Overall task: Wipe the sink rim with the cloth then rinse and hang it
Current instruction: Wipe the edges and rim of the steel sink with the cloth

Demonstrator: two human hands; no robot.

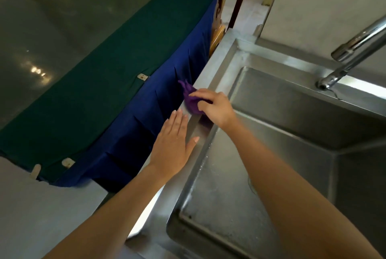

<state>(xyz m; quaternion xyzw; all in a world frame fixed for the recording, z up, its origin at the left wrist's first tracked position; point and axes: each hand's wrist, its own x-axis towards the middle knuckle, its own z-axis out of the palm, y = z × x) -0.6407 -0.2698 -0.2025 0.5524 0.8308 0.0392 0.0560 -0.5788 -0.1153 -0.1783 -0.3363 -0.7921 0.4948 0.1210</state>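
Right hand (pixel 215 108) is bunched around the purple cloth (pixel 191 99), pressing it onto the left rim (pixel 211 74) of the steel sink (pixel 282 133). Left hand (pixel 174 141) lies flat and open, fingers spread a little, on the same rim just beside the cloth. Faucet (pixel 351 53) hangs over the basin; blue drape (pixel 167 99) alongside.

The flat brushed stainless-steel sink rim (pixel 211 74) carries a crumpled purple cloth (pixel 190 99) on its left edge, with a flat open left hand (pixel 174 143) resting just beside it.
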